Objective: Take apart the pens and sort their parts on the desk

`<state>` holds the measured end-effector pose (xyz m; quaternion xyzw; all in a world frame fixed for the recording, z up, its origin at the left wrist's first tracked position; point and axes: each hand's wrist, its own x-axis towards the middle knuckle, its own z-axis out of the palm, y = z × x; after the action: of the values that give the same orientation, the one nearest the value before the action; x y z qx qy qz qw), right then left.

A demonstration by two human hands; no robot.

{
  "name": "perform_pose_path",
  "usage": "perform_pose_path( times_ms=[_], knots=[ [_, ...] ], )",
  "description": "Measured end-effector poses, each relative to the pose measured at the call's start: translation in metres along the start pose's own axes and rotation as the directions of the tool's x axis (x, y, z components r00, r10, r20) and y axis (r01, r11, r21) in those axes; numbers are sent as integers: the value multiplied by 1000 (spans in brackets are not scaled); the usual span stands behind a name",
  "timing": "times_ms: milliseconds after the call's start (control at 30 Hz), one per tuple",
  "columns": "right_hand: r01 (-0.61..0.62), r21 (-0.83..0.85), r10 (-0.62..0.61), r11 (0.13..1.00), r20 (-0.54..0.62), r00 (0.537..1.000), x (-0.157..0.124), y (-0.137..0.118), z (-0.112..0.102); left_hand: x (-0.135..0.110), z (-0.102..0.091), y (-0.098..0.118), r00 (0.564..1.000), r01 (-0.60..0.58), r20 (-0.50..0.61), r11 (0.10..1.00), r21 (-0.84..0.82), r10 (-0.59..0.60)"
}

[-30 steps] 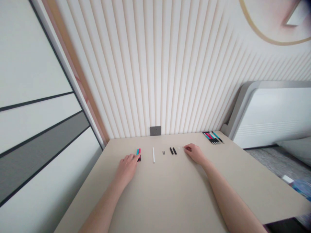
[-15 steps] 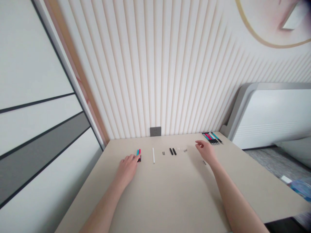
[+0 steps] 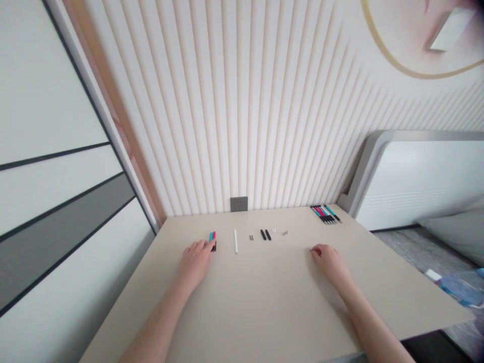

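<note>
My left hand (image 3: pixel 196 258) rests on the table with its fingers loosely spread. Its index finger touches a blue pen barrel (image 3: pixel 210 236) and a pink pen barrel (image 3: pixel 214 234), covering part of both. My right hand (image 3: pixel 329 259) is closed in a pinch low over the table; the dark end of a small thin pen part (image 3: pixel 311 250) sticks out at its fingertips. Between the hands lie white thin rods (image 3: pixel 236 242), small grey pieces (image 3: pixel 251 237), two black grips (image 3: pixel 265 235), small white pieces (image 3: pixel 274 230) and small metal pieces (image 3: pixel 285 233).
A row of several pens (image 3: pixel 323 214) in blue, pink, white and black lies at the table's back right corner. Behind the table (image 3: pixel 245 302) stands a ribbed wall with a socket (image 3: pixel 239 204). A wardrobe (image 3: pixel 75 242) is on the left, a bed headboard (image 3: pixel 412 176) on the right.
My right hand has come down and nearer to me, onto the small thin part that lay alone on the table, and its fingers have closed. The left hand has stayed in place.
</note>
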<state>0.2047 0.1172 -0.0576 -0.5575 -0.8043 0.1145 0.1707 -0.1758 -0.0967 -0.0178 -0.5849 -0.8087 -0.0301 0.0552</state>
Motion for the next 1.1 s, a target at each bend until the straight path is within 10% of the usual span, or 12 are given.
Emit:
perform_pose_path(
  times_ms=[367,533,1100],
  knots=[
    [349,76,-355,934,84,931,-5,-117,21,-2,-2,5,999,23,-40,999,-43,-25],
    [310,10,-311,951,40,950,12,-168,40,-4,-3,6,999,27,-32,999,-34,-28],
    [334,-41,-334,942,6,943,8,-175,54,-4,0,6,999,9,-50,999,-32,-11]
  ],
)
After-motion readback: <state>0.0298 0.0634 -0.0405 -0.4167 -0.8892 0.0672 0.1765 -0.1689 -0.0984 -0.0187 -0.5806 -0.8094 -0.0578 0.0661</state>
